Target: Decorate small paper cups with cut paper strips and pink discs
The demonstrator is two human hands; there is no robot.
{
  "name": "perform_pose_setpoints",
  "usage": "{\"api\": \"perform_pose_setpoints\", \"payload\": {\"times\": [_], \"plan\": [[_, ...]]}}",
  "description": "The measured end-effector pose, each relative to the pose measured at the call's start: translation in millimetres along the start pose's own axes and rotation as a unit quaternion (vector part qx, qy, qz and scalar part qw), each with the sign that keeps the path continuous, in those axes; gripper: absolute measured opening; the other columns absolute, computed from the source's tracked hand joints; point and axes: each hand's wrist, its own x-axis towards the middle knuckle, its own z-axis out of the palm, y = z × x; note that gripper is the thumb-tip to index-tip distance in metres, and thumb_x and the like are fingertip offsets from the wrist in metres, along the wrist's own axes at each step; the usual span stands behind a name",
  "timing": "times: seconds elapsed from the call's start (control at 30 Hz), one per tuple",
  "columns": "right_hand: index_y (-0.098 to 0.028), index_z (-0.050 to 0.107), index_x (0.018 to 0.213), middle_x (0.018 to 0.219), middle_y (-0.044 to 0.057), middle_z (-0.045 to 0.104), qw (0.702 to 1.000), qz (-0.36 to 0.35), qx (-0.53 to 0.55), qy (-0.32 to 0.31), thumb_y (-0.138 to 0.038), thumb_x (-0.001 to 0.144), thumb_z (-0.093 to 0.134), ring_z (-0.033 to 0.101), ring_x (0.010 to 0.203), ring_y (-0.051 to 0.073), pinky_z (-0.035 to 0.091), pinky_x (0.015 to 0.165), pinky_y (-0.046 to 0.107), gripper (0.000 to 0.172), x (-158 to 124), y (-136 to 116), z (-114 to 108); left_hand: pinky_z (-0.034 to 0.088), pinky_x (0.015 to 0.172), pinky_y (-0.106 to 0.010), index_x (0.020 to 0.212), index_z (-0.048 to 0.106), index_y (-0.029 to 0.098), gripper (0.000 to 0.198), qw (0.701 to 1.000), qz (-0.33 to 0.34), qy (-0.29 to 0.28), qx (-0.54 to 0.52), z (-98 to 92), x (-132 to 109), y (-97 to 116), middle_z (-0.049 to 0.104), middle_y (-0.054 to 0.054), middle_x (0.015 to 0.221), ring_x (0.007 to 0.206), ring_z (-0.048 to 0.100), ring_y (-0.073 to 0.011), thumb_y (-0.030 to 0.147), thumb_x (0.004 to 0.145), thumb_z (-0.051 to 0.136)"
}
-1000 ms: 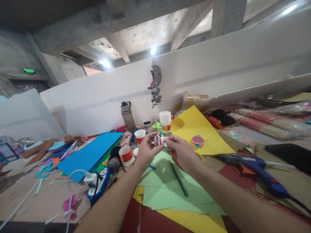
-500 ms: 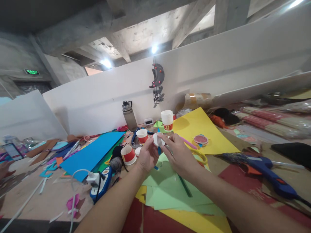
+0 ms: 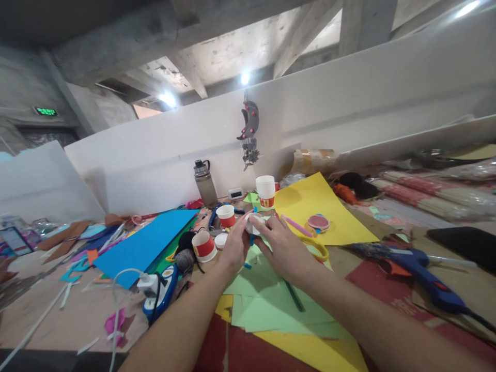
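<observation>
Both my hands meet over the green paper [image 3: 267, 305], holding a small white round piece [image 3: 253, 222] that looks like a cut-off paper cup base. My left hand [image 3: 234, 250] grips its left side, fingers curled around it. From the right, my right hand [image 3: 285, 243] presses its fingers on the top and edge. Bits of blue show above and below the piece, partly hidden by the fingers. Just left lie a red and white paper cup [image 3: 204, 246] on its side, an upright cup [image 3: 226, 215] and another white disc [image 3: 221, 241].
Yellow-handled scissors [image 3: 320, 250] lie right of my hands. A blue glue gun [image 3: 420, 274] rests farther right. Stacked cups [image 3: 265, 191], a bottle [image 3: 205, 183] and yellow card [image 3: 329, 206] are behind. Blue card [image 3: 145, 243] and a power strip [image 3: 163, 294] with a cable lie left.
The white piece has tilted, and my right fingers have moved over its face, covering more of it. More blue now shows at its upper edge. The view has shifted slightly.
</observation>
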Motion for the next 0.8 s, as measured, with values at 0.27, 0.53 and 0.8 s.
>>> {"api": "perform_pose_setpoints", "payload": {"times": [0.27, 0.53, 0.8], "plan": [[-0.020, 0.065, 0.110, 0.094, 0.007, 0.061, 0.978, 0.107, 0.169, 0.054, -0.028, 0.090, 0.046, 0.056, 0.076, 0.018, 0.045, 0.068, 0.030, 0.029, 7.4, 5.5, -21.8, 0.049, 0.059, -0.027, 0.092, 0.065, 0.012, 0.031, 0.995, -0.088, -0.001, -0.052, -8.9, 6.0, 12.8, 0.070, -0.009, 0.078, 0.069, 0.064, -0.0185, 0.034, 0.077, 0.049], [-0.019, 0.069, 0.091, 0.084, 0.007, 0.065, 0.989, 0.126, 0.080, 0.007, -0.031, 0.089, 0.044, 0.058, 0.080, 0.020, 0.041, 0.071, 0.030, 0.027, 7.9, 17.6, -20.8, 0.052, 0.067, -0.032, 0.096, 0.063, 0.014, 0.030, 0.995, -0.082, -0.004, -0.057, -17.5, 8.4, 14.7, 0.070, -0.010, 0.082, 0.084, 0.067, -0.0239, 0.035, 0.075, 0.054], [-0.018, 0.070, 0.088, 0.082, 0.012, 0.067, 0.969, 0.192, -0.102, -0.115, -0.038, 0.089, 0.043, 0.060, 0.076, 0.025, 0.035, 0.060, 0.031, 0.034, 8.0, 34.1, -28.4, 0.053, 0.081, -0.032, 0.111, 0.061, 0.018, 0.036, 0.998, 0.007, -0.023, -0.054, -31.6, 16.7, 41.7, 0.071, -0.007, 0.101, 0.098, 0.066, -0.0222, 0.023, 0.075, 0.064]]}}
